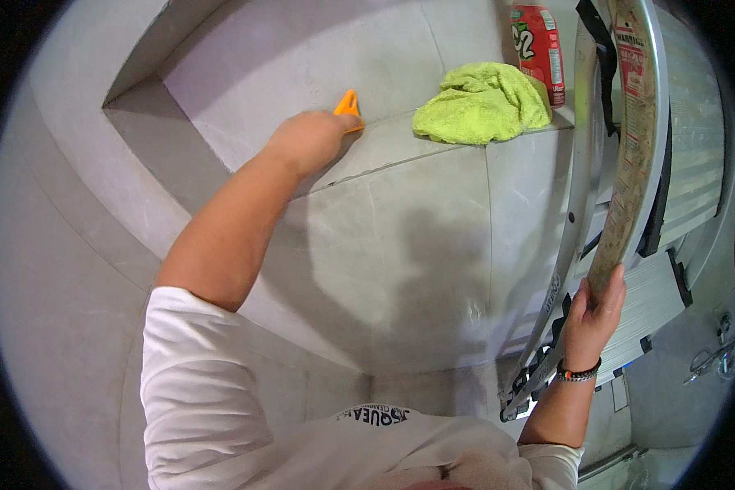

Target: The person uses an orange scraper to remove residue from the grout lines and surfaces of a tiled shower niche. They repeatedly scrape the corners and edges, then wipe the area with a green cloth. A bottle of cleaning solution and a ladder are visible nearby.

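My left hand [312,139] is closed around an orange plastic scraper [349,105] and holds it against the grey tiled ledge [404,131], a little behind its front edge. The scraper's blade is hidden. To the right of that hand a crumpled lime-green cloth [481,104] lies on the ledge, its lower side at the edge. Behind the cloth stands a red bottle [540,55] with printed writing. My right hand [594,315] grips the side rail of an aluminium ladder [631,153], low on the right.
The ladder stands close on the right, with a black strap [603,67] near its top. A recessed tiled corner [159,141] lies at the upper left. Below the ledge is a vertical tiled face [392,245]. Metal fixtures [713,355] show at the far right.
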`<action>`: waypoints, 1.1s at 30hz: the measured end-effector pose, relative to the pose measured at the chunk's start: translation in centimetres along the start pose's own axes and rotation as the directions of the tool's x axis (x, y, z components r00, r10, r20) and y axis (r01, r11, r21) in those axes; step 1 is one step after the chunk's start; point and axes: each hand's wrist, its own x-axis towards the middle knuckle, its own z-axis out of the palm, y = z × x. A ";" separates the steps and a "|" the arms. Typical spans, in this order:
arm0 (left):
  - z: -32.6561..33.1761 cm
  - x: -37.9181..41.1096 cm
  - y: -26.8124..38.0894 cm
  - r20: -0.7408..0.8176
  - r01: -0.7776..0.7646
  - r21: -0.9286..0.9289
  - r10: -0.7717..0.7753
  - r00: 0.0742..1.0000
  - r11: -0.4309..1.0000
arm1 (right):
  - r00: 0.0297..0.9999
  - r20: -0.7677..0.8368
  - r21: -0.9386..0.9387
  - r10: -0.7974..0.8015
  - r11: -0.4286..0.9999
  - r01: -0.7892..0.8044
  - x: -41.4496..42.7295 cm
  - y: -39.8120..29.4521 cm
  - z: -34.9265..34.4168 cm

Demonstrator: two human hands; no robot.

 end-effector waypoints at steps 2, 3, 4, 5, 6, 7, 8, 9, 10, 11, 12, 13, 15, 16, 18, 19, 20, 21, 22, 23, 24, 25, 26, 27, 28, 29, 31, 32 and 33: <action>-0.1 -0.1 0.4 -0.004 -0.014 0.020 0.014 1.000 1.000 | 1.000 0.004 0.020 -0.004 1.000 0.004 -0.3 -0.2 -0.1; 0.0 0.0 0.2 -0.020 -0.022 0.036 0.023 1.000 0.999 | 1.000 -0.012 0.037 -0.022 0.999 0.022 -0.2 -0.2 0.2; 0.5 0.1 0.4 -0.035 -0.029 0.041 0.030 0.999 0.999 | 0.999 -0.019 0.049 -0.048 0.998 0.049 0.1 0.2 0.1; 1.3 -0.5 -0.4 -0.028 -0.005 0.023 0.006 1.000 1.000 | 0.999 0.001 0.048 -0.045 0.998 0.045 0.3 0.4 -0.1; 2.0 -1.4 -2.1 -0.020 0.012 0.014 -0.011 1.000 1.000 | 0.999 0.015 0.048 -0.033 0.998 0.032 0.3 0.3 -0.3; 2.1 -1.8 -2.7 -0.012 0.027 -0.002 -0.027 1.000 1.000 | 0.999 0.032 0.042 -0.024 0.999 0.022 0.2 0.2 -0.4; 2.0 -1.1 -2.7 -0.008 0.015 0.003 -0.015 1.000 1.000 | 0.999 0.039 0.020 -0.008 1.000 0.007 0.2 0.1 -0.4; 1.4 -0.8 -1.9 0.000 0.007 0.005 -0.007 1.000 1.000 | 1.000 0.020 0.016 -0.011 1.000 0.010 0.3 -0.1 -0.3; 0.9 -0.9 -1.1 0.020 0.006 0.006 -0.006 1.000 1.000 | 1.000 0.013 0.021 -0.014 1.000 0.014 0.4 -0.3 -0.4; 0.3 -0.2 -0.3 0.006 -0.001 -0.006 0.001 1.000 1.000 | 1.000 0.006 0.025 -0.017 1.000 0.017 0.5 -0.4 -0.4; -0.3 0.6 0.3 -0.005 0.005 -0.015 -0.005 1.000 1.000 | 1.000 0.005 0.053 -0.030 0.998 0.030 0.5 -0.5 -0.2; -0.6 1.2 1.0 -0.015 -0.007 -0.029 0.007 1.000 1.000 | 0.999 0.004 0.064 -0.033 0.997 0.032 0.5 -0.3 -0.1; -0.5 0.6 1.4 0.012 -0.015 -0.017 0.015 1.000 1.000 | 0.999 0.011 0.068 -0.035 0.997 0.035 0.3 -0.2 -0.1; 0.0 0.2 1.1 0.023 0.006 -0.025 -0.005 1.000 1.000 | 0.999 0.026 0.063 -0.040 0.997 0.039 0.2 0.1 -0.4; 0.0 -0.5 0.5 0.069 0.057 -0.005 -0.056 0.996 0.998 | 0.998 0.036 0.035 -0.050 0.998 0.048 0.3 0.3 -0.6; -0.3 -0.8 0.3 0.103 0.085 0.023 -0.087 0.991 0.996 | 0.998 0.030 0.011 -0.054 0.999 0.053 0.4 0.3 -0.6; -0.5 -0.6 0.4 0.135 0.111 0.052 -0.117 0.984 0.992 | 0.998 0.025 -0.016 -0.057 0.998 0.058 0.4 0.3 -0.6; -0.3 -0.2 0.6 0.098 0.069 0.016 -0.070 0.993 0.997 | 0.998 0.024 0.004 -0.055 0.998 0.055 0.4 0.3 -0.6; 0.0 0.6 0.8 0.063 0.033 -0.015 -0.032 0.997 0.999 | 0.998 0.027 0.032 -0.054 0.998 0.053 0.2 0.2 -0.4; 0.3 1.0 1.0 0.026 -0.004 -0.045 0.005 1.000 0.999 | 0.998 0.030 0.060 -0.053 0.997 0.051 0.1 0.0 -0.3; 0.3 1.2 1.5 0.012 -0.010 -0.046 0.010 1.000 0.999 | 0.998 0.021 0.068 -0.061 0.996 0.059 0.2 0.0 -0.3; 0.4 1.3 1.8 -0.003 -0.015 -0.047 0.014 1.000 0.999 | 0.998 0.013 0.078 -0.069 0.995 0.068 0.4 -0.1 -0.3; 0.4 1.2 1.9 -0.017 -0.018 -0.046 0.017 1.000 0.999 | 0.997 0.004 0.090 -0.077 0.993 0.077 0.4 -0.2 -0.3; 0.4 0.9 1.7 0.012 -0.001 -0.035 0.001 1.000 0.999 | 0.997 0.032 0.082 -0.066 0.995 0.063 0.4 0.0 -0.6; 0.4 0.5 1.0 0.033 0.009 -0.021 -0.008 0.999 1.000 | 0.997 0.050 0.068 -0.051 0.997 0.048 0.3 0.2 -0.7; 0.4 0.3 0.6 0.054 0.019 -0.006 -0.019 0.998 1.000 | 0.997 0.070 0.056 -0.036 0.998 0.032 0.3 0.4 -0.9; 0.1 -0.3 0.1 0.095 0.056 0.030 -0.059 0.994 0.998 | 0.997 0.053 0.068 -0.054 0.996 0.051 0.2 0.5 -0.8; 0.0 -0.1 0.1 0.115 0.073 0.047 -0.078 0.990 0.996 | 0.997 0.045 0.072 -0.063 0.996 0.060 0.3 0.6 -0.7; 0.0 0.0 0.2 0.082 0.050 0.023 -0.052 0.995 0.998 | 0.997 0.044 0.068 -0.063 0.996 0.060 0.3 0.4 -0.7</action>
